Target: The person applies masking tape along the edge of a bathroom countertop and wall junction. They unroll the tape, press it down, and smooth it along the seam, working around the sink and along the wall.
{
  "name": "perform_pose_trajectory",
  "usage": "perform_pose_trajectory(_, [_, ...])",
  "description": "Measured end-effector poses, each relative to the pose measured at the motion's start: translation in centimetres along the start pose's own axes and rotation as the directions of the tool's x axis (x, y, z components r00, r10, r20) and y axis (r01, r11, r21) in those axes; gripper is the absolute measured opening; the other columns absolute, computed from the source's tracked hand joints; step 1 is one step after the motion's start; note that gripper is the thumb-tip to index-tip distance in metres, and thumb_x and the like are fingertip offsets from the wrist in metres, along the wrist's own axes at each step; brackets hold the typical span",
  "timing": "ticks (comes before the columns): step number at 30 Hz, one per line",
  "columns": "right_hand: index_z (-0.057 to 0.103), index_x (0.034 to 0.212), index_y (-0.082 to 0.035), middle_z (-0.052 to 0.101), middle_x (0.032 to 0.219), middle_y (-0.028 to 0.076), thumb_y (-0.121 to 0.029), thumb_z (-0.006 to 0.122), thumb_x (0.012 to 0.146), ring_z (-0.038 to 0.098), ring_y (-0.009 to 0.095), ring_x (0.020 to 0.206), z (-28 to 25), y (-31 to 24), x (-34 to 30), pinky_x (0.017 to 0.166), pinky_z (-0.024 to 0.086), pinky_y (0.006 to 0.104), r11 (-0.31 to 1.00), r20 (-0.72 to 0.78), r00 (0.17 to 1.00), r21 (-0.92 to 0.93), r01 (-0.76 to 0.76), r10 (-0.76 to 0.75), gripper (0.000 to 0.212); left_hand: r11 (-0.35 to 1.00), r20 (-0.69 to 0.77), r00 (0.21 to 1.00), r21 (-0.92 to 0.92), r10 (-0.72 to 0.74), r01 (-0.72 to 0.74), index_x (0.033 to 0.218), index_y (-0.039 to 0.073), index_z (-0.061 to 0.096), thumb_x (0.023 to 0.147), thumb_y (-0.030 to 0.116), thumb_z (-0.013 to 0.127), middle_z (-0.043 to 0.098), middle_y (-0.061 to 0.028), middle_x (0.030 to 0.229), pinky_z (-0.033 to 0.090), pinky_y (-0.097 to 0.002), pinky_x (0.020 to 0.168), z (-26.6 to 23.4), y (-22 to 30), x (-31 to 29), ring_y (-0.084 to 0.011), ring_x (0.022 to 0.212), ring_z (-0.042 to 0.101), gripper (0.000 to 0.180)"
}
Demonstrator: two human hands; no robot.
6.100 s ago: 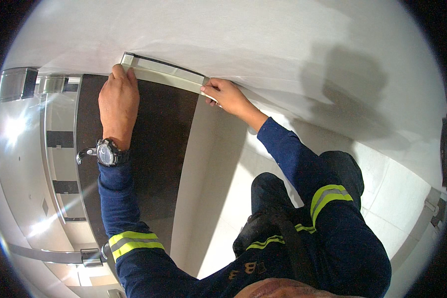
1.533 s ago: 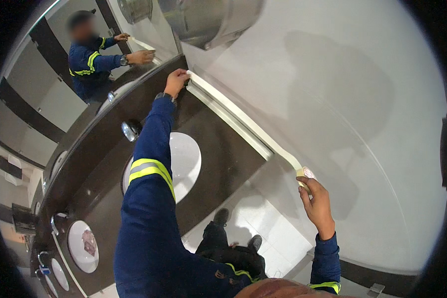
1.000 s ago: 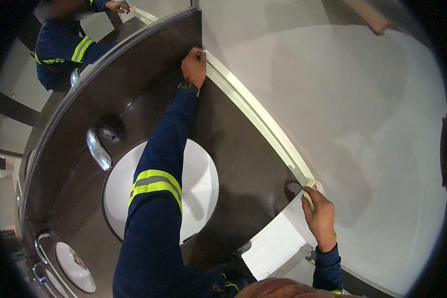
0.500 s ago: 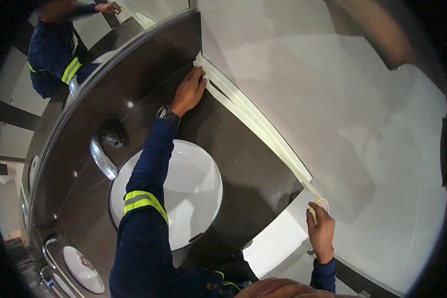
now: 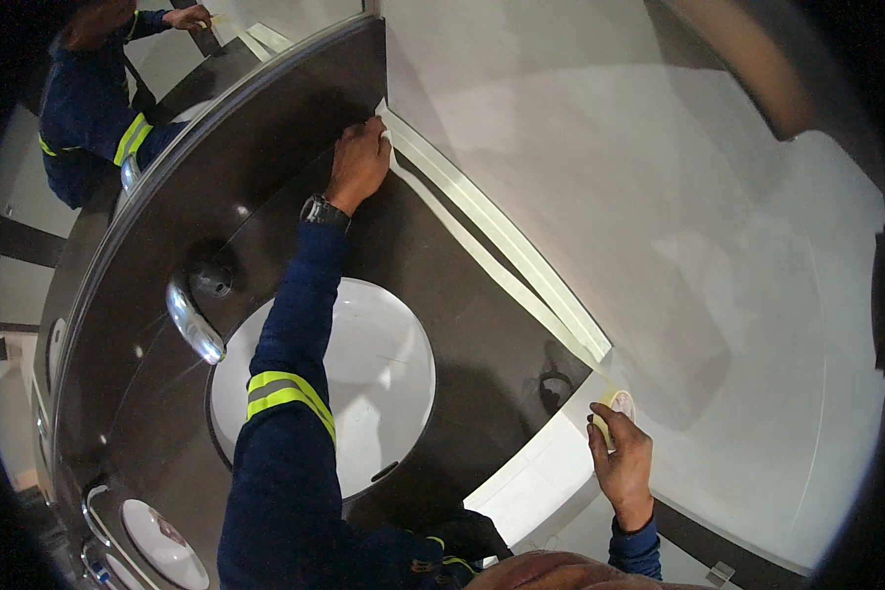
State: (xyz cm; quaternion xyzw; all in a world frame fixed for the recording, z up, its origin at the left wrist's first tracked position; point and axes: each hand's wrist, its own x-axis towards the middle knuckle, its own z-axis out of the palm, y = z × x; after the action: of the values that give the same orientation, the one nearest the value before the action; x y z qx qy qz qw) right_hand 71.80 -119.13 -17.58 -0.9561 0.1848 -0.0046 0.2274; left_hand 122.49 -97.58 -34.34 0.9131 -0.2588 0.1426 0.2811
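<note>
Left hand [image 5: 359, 165] pinching one end of tape strip [image 5: 482, 258], right hand [image 5: 621, 462] pinching roll [image 5: 621, 403] at other end; strip spans between hands over counter [image 5: 492, 364], beside trim [image 5: 500, 226]. Sink [image 5: 388, 364] and tap [image 5: 192, 320] nearer body than left hand, left sleeve [image 5: 300, 324] blocking part of sink. Wall [image 5: 659, 246] right of left hand.

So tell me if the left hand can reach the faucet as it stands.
Likely yes: the chrome faucet stands uncovered beside the left forearm, though the left hand seems occupied with the tape strip.
</note>
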Motion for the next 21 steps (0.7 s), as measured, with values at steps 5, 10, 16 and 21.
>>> perform_pose_trajectory(5, [0.070, 0.117, -0.006, 0.075, 0.096, 0.018, -0.003, 0.074, 0.089, 0.073, 0.035, 0.081, -0.6, 0.4, -0.8, 0.075, 0.057, 0.0433, 1.000, -0.036, 0.999, 0.001, -0.018, 0.018, 0.029, 0.996, -0.042, 0.999, -0.083, -0.029, 0.025, 0.119, 0.002, 0.063, 0.101, 0.022, 0.057, 0.071, -0.0237, 0.105, 0.051, -0.0503, 0.091, 0.5, -0.9, 1.7, -0.0429, 0.105, 0.066, 0.028])
perform_pose_trajectory(10, [0.070, 0.118, -0.008, 0.074, 0.095, 0.015, -0.002, 0.072, 0.088, 0.069, 0.033, 0.078, -1.9, 1.3, -1.6, 0.074, 0.052, 0.0431, 0.991, -0.028, 0.999, -0.130, 0.041, -0.045, 0.031, 0.695, -0.103, 0.962, -0.711, -0.253, 0.107, 0.106, 0.002, 0.069, 0.097, 0.026, 0.069, 0.073, -0.0182, 0.098, 0.053, -0.0396, 0.081, 1.0, -1.4, 2.0, -0.0339, 0.089, 0.070, 0.026])
perform_pose_trajectory(16, [0.070, 0.122, -0.009, 0.072, 0.093, 0.014, -0.005, 0.070, 0.090, 0.067, 0.033, 0.079, -1.1, 2.9, 0.9, 0.074, 0.050, 0.0433, 0.943, -0.050, 0.987, -0.306, 0.130, -0.152, 0.033, 0.851, -0.182, 0.970, -0.523, -0.164, 0.045, 0.101, 0.004, 0.073, 0.094, 0.024, 0.073, 0.073, -0.0146, 0.090, 0.054, -0.0392, 0.078, 2.5, 0.5, 4.6, -0.0292, 0.083, 0.070, 0.021])
perform_pose_trajectory(21, [0.069, 0.125, -0.008, 0.074, 0.098, 0.018, -0.009, 0.069, 0.093, 0.071, 0.036, 0.079, 1.3, 1.9, 4.3, 0.076, 0.055, 0.0446, 0.942, -0.076, 0.986, -0.314, 0.121, -0.152, 0.032, 0.890, -0.313, 0.939, -0.456, -0.141, -0.018, 0.105, 0.004, 0.073, 0.095, 0.023, 0.073, 0.076, -0.0117, 0.086, 0.055, -0.0384, 0.074, 3.6, -1.5, 5.6, -0.0254, 0.079, 0.073, 0.022])
